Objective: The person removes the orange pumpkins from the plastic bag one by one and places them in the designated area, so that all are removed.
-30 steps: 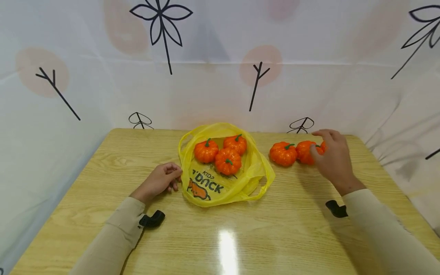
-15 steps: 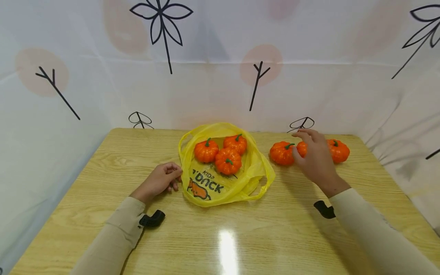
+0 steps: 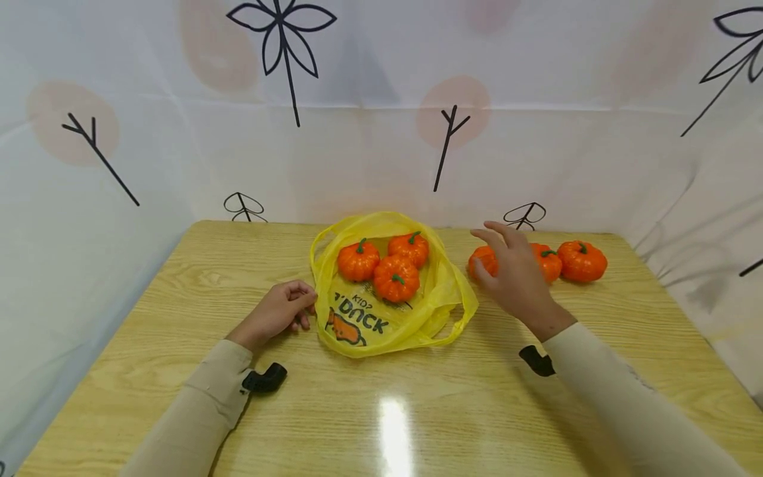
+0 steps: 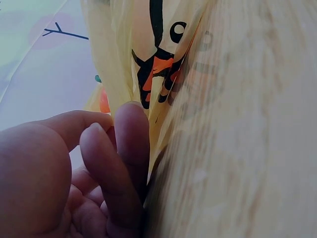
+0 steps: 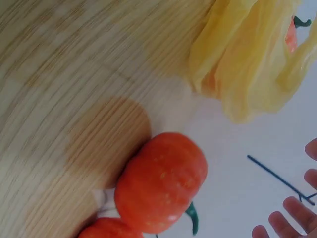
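Observation:
A yellow plastic bag [image 3: 438, 285] with a cartoon print lies spread with its mouth facing up. Three orange toy pumpkins with green stems rest inside, the nearest pumpkin [image 3: 396, 281] in front of two others. My left hand [image 3: 275, 313] pinches the bag's left edge between thumb and fingertips, as the left wrist view shows. To the right of the bag, three more pumpkins form a row. Over the leftmost pumpkin [image 5: 161, 183] hovers my right hand [image 3: 515, 281], fingers spread and holding nothing; it partly hides that pumpkin and the middle pumpkin [image 3: 547, 264].
The rightmost pumpkin [image 3: 582, 262] sits near the back right corner of the wooden table [image 3: 334, 411]. A white cloth [image 3: 357, 152] with plant drawings hangs behind the table and along its sides.
My right hand has moved left along the pumpkin row, from the right end to above the leftmost one, uncovering the rightmost pumpkin. My left hand and the bag have stayed put.

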Motion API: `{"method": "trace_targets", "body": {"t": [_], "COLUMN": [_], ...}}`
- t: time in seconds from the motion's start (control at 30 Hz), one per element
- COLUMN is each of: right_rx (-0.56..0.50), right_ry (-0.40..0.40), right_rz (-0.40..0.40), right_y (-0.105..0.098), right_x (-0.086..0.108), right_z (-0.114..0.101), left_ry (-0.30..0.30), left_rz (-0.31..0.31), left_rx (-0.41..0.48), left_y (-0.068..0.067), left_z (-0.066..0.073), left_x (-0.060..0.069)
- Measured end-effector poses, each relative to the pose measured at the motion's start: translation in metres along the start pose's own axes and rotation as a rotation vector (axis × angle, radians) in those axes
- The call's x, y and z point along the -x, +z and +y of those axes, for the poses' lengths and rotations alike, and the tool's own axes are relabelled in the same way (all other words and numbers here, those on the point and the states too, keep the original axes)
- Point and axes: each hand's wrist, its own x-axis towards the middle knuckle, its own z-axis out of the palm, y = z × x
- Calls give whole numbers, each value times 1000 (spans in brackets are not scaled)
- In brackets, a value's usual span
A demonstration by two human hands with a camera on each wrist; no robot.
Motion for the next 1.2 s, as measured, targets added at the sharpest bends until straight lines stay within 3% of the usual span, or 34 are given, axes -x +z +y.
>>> {"method": "trace_targets", "body": {"t": [0.77,1.2], "right_rx": [-25,-48], "right_ry": [-129,-146], "right_rz": [-120,-187], "right_y": [33,45], "right_x": [-3,-2], "right_z": [-43,-62], "left_ry": [9,5], "left_rz": [-2,-1], "left_rx": [4,4], "left_y": [-1,0], "left_z": [1,2], "left_x": [1,1]}}
